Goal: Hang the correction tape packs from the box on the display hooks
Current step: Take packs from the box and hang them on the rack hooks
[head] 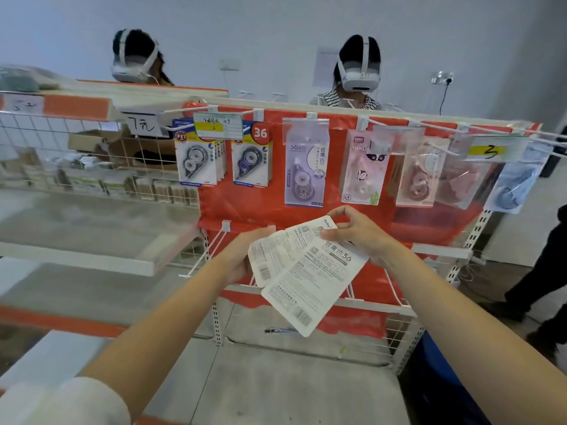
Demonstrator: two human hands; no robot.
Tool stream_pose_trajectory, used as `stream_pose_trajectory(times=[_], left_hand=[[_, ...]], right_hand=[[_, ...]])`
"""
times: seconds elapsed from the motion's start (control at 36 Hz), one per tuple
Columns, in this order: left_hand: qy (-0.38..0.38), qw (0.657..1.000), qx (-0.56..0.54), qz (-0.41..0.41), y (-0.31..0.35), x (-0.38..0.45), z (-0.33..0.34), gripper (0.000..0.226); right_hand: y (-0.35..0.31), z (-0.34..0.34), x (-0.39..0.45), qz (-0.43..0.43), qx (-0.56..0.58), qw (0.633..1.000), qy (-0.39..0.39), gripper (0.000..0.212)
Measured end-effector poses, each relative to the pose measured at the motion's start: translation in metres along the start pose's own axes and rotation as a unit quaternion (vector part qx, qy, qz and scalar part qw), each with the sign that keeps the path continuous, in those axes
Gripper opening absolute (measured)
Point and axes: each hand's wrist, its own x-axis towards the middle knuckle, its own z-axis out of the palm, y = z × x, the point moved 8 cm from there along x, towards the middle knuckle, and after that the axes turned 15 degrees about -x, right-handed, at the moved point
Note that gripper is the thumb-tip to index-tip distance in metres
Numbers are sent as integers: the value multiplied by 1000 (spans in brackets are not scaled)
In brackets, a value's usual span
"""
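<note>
Left hand (pixel 245 256) gripping fanned correction tape packs (pixel 302 271) from behind, printed backs facing camera. Right hand (pixel 357 233) pinching top edge of one pack at 12 o'clock of fan. Judging: separate single pack, keep hang hole upward, slide it straight. Empty display hook (pixel 204 251) waiting at 9 o'clock; hanging packs (pixel 303 161) filling upper row at 12 o'clock.

Both hands hold a fan of white packs (pixel 302 273), printed backs up, before a red panel (pixel 245 207). The left hand (pixel 245 256) grips their left edge; the right hand (pixel 356 234) pinches the top corner. Above, more packs hang on hooks (pixel 181 110); a bare hook (pixel 205 254) juts out lower left.
</note>
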Motion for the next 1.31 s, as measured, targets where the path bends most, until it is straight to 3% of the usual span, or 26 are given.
stream_pose_trajectory(times=[0.17,0.31,0.44,0.61,0.94,1.08,1.22,1.31], left_hand=[[-70,985,142,-74,-6,7,-1,37],[-128,948,274,-99,-10,11,6,28],[-148,937,305,-84,-13,11,22,13],[-137,925,349,-63,-17,17,21,12],[-160,910,366,-113,-27,11,22,28],[-141,929,326,-101,-32,10,19,29],[-96,955,269,-80,-28,14,10,29],[-66,974,212,-47,-18,16,6,23]], right_hand=[[-2,-7,1,4,-16,1000,1,32],[2,-7,3,20,-75,997,-20,34],[1,-2,5,29,-92,995,13,32],[2,-1,5,38,-134,990,35,32],[-6,12,6,28,-180,983,4,33],[-6,8,6,23,-159,987,17,26],[-2,-9,9,3,-70,992,104,10],[1,-6,5,19,-43,993,109,12]])
